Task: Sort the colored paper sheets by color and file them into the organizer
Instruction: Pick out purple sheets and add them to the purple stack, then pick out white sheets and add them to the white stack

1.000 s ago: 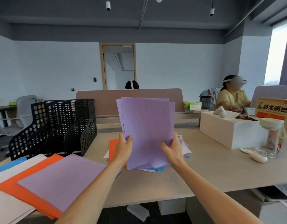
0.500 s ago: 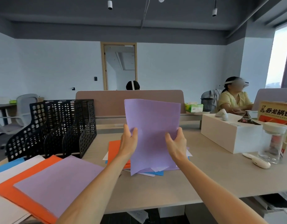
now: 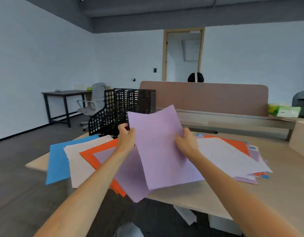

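Lilac paper sheets [image 3: 161,147], squared into a thin sheaf, hang tilted over the near side of the pale wooden table [image 3: 276,194], the top corner leaning toward one o'clock. The left hand [image 3: 126,139] pinches the sheaf's left edge and the right hand [image 3: 186,142] is clamped on its right edge. Holding both sides likely stops the loose sheets from sliding apart or drooping. How many sheets the sheaf holds cannot be told.

At nine o'clock of the sheaf lie fanned piles, each colour showing a margin: a blue paper sheet [image 3: 57,161], a white paper pile [image 3: 79,161], an orange paper pile [image 3: 93,156] and, topmost and partly hidden under the sheaf, a flat lilac paper pile [image 3: 129,177]. The stagger looks deliberate, so that each colour can be found at a glance. The sheaf hovers just above that lilac pile, so I judge it is meant to join its own colour there.

At three o'clock spreads a jumbled heap of mixed papers [image 3: 233,159], white on top with orange, blue and lilac corners poking out. Its disorder suggests it is the unsorted stock.

The black perforated plastic organizer [image 3: 124,108] stands at eleven o'clock, behind the left hand. No paper shows in its slots, so filing seems not yet begun
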### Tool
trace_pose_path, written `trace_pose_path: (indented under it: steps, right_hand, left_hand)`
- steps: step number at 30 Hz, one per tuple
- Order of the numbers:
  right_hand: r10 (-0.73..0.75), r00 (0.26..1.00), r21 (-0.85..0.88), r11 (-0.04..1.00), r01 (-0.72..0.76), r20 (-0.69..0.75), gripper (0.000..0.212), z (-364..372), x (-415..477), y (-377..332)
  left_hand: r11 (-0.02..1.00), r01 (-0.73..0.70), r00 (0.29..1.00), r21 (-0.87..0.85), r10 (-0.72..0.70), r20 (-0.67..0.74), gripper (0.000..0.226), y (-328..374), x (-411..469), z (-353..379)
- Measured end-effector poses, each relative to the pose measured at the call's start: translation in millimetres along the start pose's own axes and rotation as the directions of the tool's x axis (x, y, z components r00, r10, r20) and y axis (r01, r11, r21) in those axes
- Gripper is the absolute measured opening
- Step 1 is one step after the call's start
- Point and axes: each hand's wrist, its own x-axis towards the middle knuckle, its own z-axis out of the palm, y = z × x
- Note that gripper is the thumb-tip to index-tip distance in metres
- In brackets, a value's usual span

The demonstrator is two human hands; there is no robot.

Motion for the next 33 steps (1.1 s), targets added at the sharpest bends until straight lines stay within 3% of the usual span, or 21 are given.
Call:
trace_pose_path:
  steps: [5, 10, 16, 22, 28, 33]
  right_hand:
    - [-0.009, 0.975, -0.051, 0.998, 0.021, 0.222, 0.033, 78, 6, -12]
    - [-0.014, 0.928, -0.228, 0.968, 0.106, 0.372, 0.038, 136, 8, -10]
    - [0.082, 0.958, -0.376, 0.926, 0.028, 0.274, 0.037, 161, 13, -14]
    - [0.059, 0.972, -0.446, 0.893, 0.051, 0.229, 0.042, 168, 19, -12]
    - [-0.026, 0.981, -0.297, 0.951, 0.083, 0.191, 0.043, 137, 26, -9]
    - [-0.058, 0.997, -0.176, 0.982, 0.064, 0.041, 0.035, 78, 33, 23]
  left_hand:
    - [0.987, 0.09, 0.993, 0.131, -0.079, -0.086, 0.015, -55, 1, -69]
    - [0.946, 0.172, 0.984, 0.275, -0.156, -0.08, 0.033, -84, -5, -121]
    - [0.917, 0.234, 0.972, 0.322, -0.231, -0.047, 0.024, -95, 7, -137]
    - [0.876, 0.25, 0.968, 0.412, -0.225, -0.108, 0.011, -95, 10, -136]
    - [0.892, 0.12, 0.992, 0.435, -0.089, -0.091, 0.018, -69, 17, -93]
    - [0.955, -0.033, 0.996, 0.295, 0.006, 0.091, 0.014, -46, 25, 3]
